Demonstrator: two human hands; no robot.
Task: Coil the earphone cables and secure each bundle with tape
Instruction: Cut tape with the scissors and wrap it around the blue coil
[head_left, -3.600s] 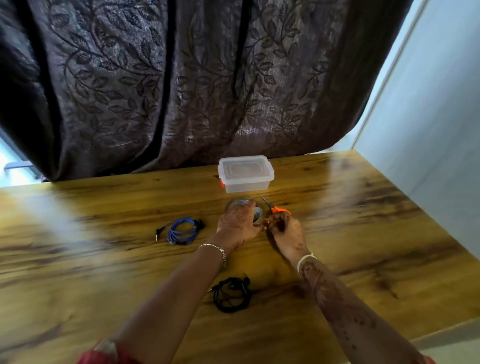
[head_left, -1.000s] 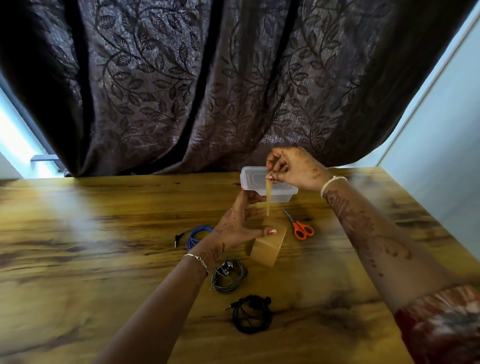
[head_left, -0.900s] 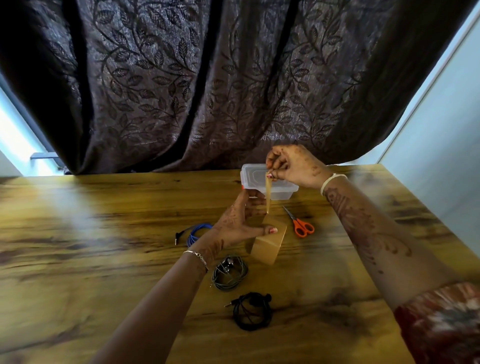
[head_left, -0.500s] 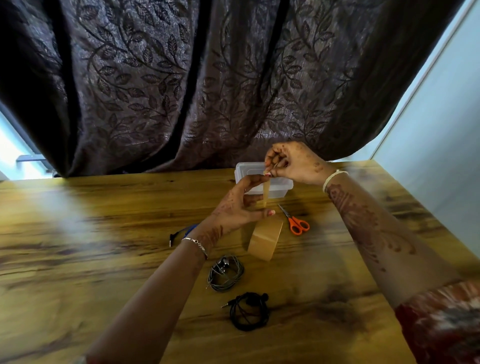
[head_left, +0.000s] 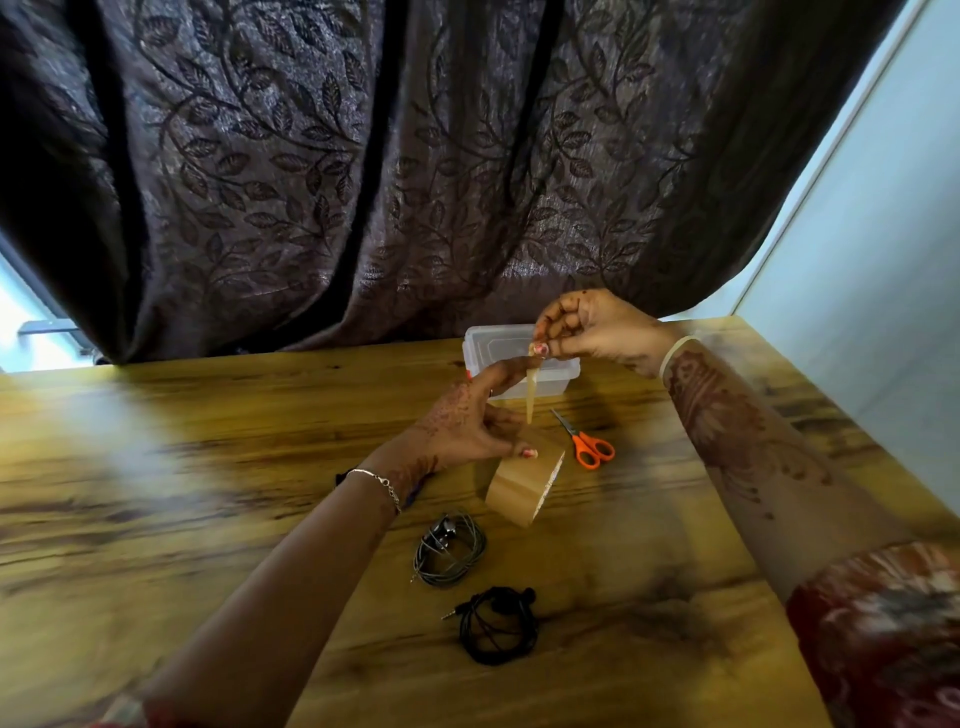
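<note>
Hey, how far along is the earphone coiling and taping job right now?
Done: the grey earphones and the black earphones lie coiled on the table; no tape is visible on either. In hand: the left hand steadies the brown tape roll while the right hand pulls up a narrow tape strip. Left: cutting the strip, probably with the orange scissors, then taping the bundles.

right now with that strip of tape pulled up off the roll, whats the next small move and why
Probably reach for the orange scissors and cut the strip. The right hand pinches the tape strip stretched up from the tape roll, which the left hand holds above the table. The strip is not yet cut, and the grey earphone coil and black earphone coil show no tape that I can see.
</note>
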